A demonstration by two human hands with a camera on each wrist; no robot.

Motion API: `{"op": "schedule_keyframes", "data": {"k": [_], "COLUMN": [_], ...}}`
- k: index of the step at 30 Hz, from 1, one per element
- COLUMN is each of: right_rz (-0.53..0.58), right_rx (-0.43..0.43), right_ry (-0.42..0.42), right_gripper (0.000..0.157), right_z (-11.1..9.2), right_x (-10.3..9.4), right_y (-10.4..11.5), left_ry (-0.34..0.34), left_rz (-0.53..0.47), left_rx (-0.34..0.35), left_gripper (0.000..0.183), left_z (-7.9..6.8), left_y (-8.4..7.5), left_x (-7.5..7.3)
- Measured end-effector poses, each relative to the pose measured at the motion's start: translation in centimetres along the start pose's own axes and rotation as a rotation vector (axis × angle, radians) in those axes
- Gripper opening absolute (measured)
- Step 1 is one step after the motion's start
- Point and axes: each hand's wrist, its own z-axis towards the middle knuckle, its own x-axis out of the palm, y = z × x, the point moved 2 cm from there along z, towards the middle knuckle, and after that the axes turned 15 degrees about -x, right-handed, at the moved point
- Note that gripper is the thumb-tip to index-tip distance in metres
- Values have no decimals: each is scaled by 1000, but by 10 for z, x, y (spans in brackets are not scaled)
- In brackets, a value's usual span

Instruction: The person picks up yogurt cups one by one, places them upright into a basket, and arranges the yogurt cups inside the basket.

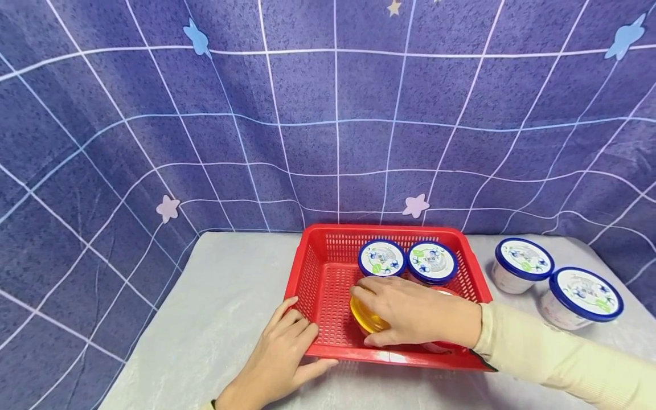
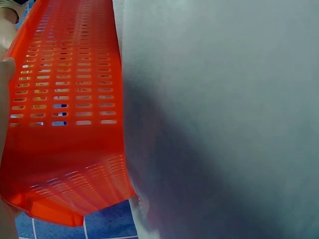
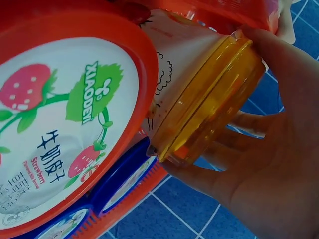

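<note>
My right hand [image 1: 410,310] grips a small tub by its translucent yellow lid [image 1: 365,314] inside the red plastic basket [image 1: 384,229]. In the right wrist view, the thumb and fingers spread round the yellow lid [image 3: 212,99], and the tub lies tilted against a red-lidded strawberry tub [image 3: 65,134]. Along the basket's back wall sit two blue-lidded tubs [image 1: 381,258]. The red-lidded one is mostly hidden under my right forearm in the head view. My left hand [image 1: 277,350] holds the basket's front left corner, fingers curled over the rim.
Two more blue-lidded tubs [image 1: 524,259] stand on the pale table [image 1: 220,285], right of the basket. Behind the table hangs a purple-blue curtain [image 1: 307,142] with grid lines and stars. The left wrist view shows the basket's slotted side wall [image 2: 70,84].
</note>
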Motion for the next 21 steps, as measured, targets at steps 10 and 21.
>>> {"op": "schedule_keyframes", "data": {"k": [10, 21], "right_rz": [56, 79], "right_rx": [54, 103], "right_ry": [23, -41], "right_gripper": [83, 80], "right_z": [-4, -18], "right_x": [-2, -16], "right_y": [-1, -1], "left_ry": [19, 15], "left_rz": [15, -3], "left_rx": [-11, -16], "left_gripper": [44, 45], "left_z": [-1, -1], "left_y": [0, 1], "left_x": [1, 2]}}
